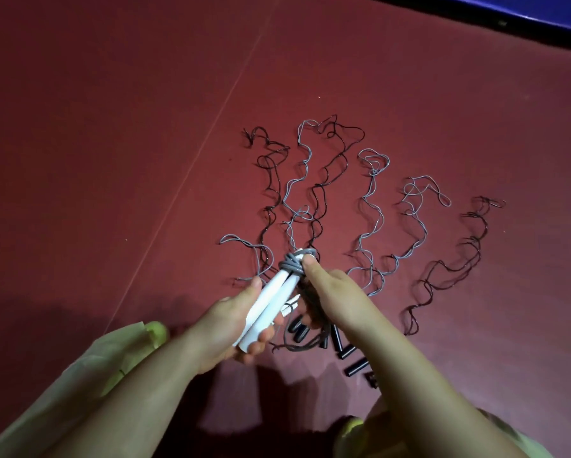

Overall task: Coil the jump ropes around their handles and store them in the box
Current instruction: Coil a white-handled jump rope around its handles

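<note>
A pair of white plastic jump-rope handles (267,302) is held together in the left hand (231,328), whose fingers are curled around their lower part. Near the top of the handles several turns of thin grey cord (292,264) are wound around them. The right hand (330,292) pinches this grey cord at the coil, the thumb pressing beside the turns. From the coil the rest of the cord runs away onto the dark red mat (112,127). Other loose ropes lie wavy on the mat beyond the hands: more grey ones (373,206) and black ones (456,259). Several short black cylindrical handles (347,352) lie on the mat just under the right forearm.
</note>
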Available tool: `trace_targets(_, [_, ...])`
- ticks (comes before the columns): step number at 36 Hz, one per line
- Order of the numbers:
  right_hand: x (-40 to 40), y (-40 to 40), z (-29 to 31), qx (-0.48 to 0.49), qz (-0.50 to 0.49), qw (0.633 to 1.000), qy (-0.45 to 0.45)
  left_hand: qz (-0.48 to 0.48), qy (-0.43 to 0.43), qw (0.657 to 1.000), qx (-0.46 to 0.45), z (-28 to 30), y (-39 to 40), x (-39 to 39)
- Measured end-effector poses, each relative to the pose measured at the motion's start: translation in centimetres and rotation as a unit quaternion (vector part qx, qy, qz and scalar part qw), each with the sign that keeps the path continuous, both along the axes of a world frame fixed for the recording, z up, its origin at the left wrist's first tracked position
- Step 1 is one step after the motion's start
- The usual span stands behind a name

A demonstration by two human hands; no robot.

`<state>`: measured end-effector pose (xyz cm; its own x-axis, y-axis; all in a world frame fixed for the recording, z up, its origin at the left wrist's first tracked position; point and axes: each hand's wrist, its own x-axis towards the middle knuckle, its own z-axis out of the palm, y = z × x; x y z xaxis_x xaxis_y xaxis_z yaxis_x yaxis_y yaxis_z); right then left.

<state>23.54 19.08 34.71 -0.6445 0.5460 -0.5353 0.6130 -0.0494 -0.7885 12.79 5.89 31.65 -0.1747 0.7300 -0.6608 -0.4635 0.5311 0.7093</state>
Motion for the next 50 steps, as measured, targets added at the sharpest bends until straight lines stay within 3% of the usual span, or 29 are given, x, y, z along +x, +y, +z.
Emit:
trace_targets(4, [0.0,-0.6,-0.5,0.125,0.016,0.990,-0.065,0.007,0.083,0.996,-0.031,-0.6,-0.1,0.0])
trace_targets(7, [-0.1,-1.0,-0.6,0.156,0.002,0.986,-0.060,0.006,0.140,0.990,-0.033,-1.0,-0.1,-0.2])
trace_targets(13, [-0.3,-1.3,-0.9,0.091,-0.040,0.994,-0.044,-0.008,0.351,0.936,-0.027,-1.6,-0.2,-0.6])
trace_targets(17, [-0.3,-1.5,-1.0,0.056,-0.050,0.996,-0.041,-0.016,0.427,0.903,-0.035,-2.0,-0.4,-0.5])
trace_targets(19, [-0.3,-1.5,-1.1,0.054,-0.049,0.996,-0.045,-0.046,0.505,0.861,-0.041,-2.0,-0.6,-0.3])
trace_targets(21, [-0.3,-1.6,-1.1,0.054,-0.055,0.996,-0.044,-0.071,0.624,0.777,-0.049,-1.9,-0.7,-0.1])
trace_targets(23, [-0.3,-1.6,-1.1,0.047,-0.074,0.995,-0.037,-0.075,0.684,0.726,-0.014,-1.7,-0.8,0.0])
trace_targets(25, [-0.3,-1.5,-1.1,0.031,-0.089,0.995,-0.025,-0.061,0.719,0.692,0.012,-2.2,-0.9,0.0])
trace_targets(28, [-0.3,-1.5,-1.1,0.013,-0.104,0.994,-0.008,-0.053,0.730,0.681,0.022,-2.4,-1.0,-0.4])
trace_targets(30, [-0.3,-1.5,-1.0,0.008,-0.108,0.994,-0.003,-0.051,0.707,0.705,0.034,-2.1,-1.0,-0.2])
trace_targets(32, [-0.3,-1.5,-0.8,0.007,-0.109,0.994,0.013,-0.058,0.618,0.784,0.015,-1.5,-0.7,-0.3])
trace_targets(35, [-0.3,-1.4,-0.8,0.012,-0.098,0.994,0.055,-0.109,0.385,0.916,-0.005,-1.2,-0.6,-1.1])
trace_targets(38, [-0.4,-1.7,-1.1,0.016,-0.060,0.995,0.082,-0.051,0.163,0.985,0.011,-0.8,-0.7,-1.4])
trace_targets(41, [-0.4,-1.9,-0.8,0.004,-0.048,0.992,0.116,-0.034,-0.044,0.998,-0.024,0.0,-0.7,-1.4])
trace_targets(44, [-0.3,-1.9,-0.7,-0.006,-0.039,0.990,0.136,-0.079,-0.139,0.987,-0.003,0.4,-0.8,-1.4])
trace_targets(47, [-0.4,-1.9,-0.8,-0.033,-0.038,0.987,0.156,-0.079,-0.167,0.983,0.022,0.3,-0.8,-1.4])
trace_targets(50, [-0.3,-1.2,-0.8,-0.028,-0.020,0.992,0.124,-0.045,-0.099,0.994,0.013,0.1,-0.4,-1.3])
